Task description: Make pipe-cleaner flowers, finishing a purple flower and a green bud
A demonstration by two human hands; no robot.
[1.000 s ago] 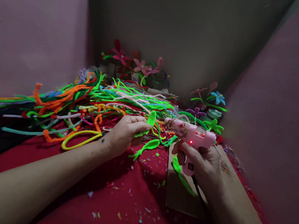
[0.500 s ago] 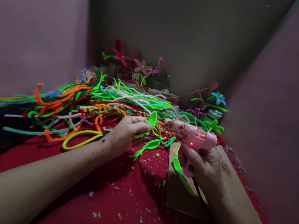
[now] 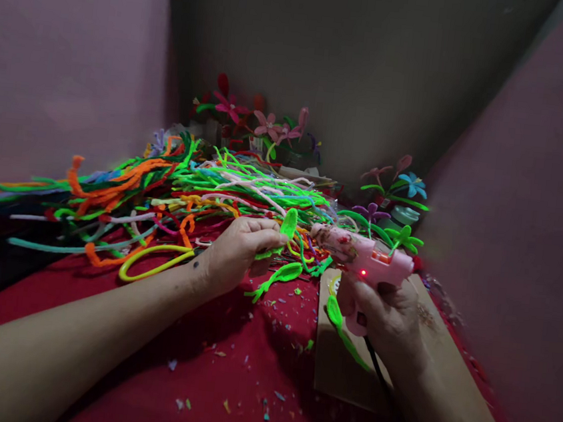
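Pinched between the fingers of my left hand (image 3: 250, 245) is a bright green pipe-cleaner leaf (image 3: 289, 224), its rounded end pointing up. My right hand (image 3: 391, 316) is wrapped round the grip of a pink hot glue gun (image 3: 365, 253), whose red light glows. The gun's smeared nozzle end points left at the leaf, with a small gap between them. Below my left hand, another green pipe-cleaner leaf (image 3: 288, 272) with a twisted stem lies on the red cloth. One more green leaf (image 3: 334, 312) rests on the cardboard under my right hand.
A heap of coloured pipe cleaners (image 3: 259, 185) spreads across the back and left. Pipe-cleaner flowers (image 3: 267, 125) stand behind it, and a blue flower (image 3: 412, 184) at right. Cardboard (image 3: 344, 379) lies on the red cloth (image 3: 222, 393), which is strewn with fluff scraps. Walls close in both sides.
The glue gun in my right hand has shifted very slightly to the right. My left hand and the leaf it holds are almost still.
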